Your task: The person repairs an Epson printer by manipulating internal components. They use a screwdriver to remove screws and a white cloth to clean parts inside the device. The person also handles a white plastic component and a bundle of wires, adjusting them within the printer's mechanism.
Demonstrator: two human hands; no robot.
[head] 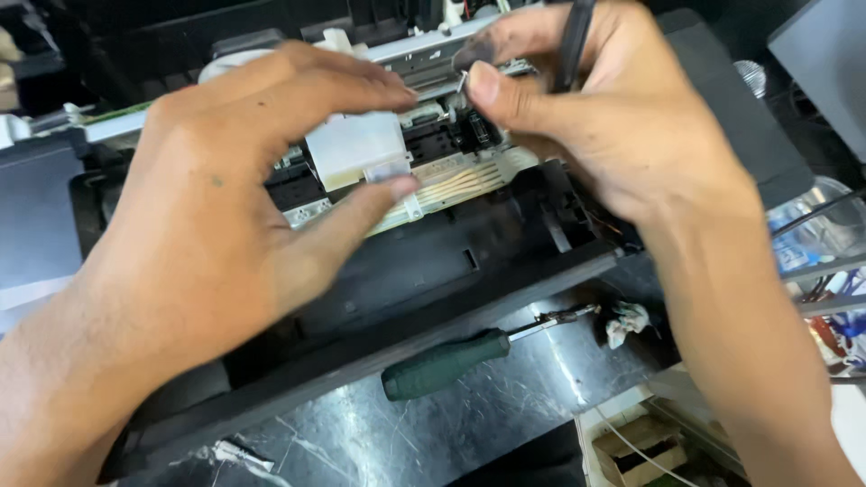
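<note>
We see an opened black printer (433, 271) spread across the dark worktop (379, 442), its works bared at the far side. Our left hand (207, 234) pinches a white plastic block (354, 149) inside it between thumb and fingers. Our right hand (613, 117), just right of it, nips a small metal part (462, 83) and grips a black tool (574, 41). A green-handled screwdriver (451, 361) lies near us on the worktop.

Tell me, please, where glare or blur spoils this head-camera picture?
Head view: glare streaks the dark glossy table around the green-handled screwdriver; the left hand looks soft with motion blur; the right hand and the white printer part read clearly; the top background is dim.
</note>
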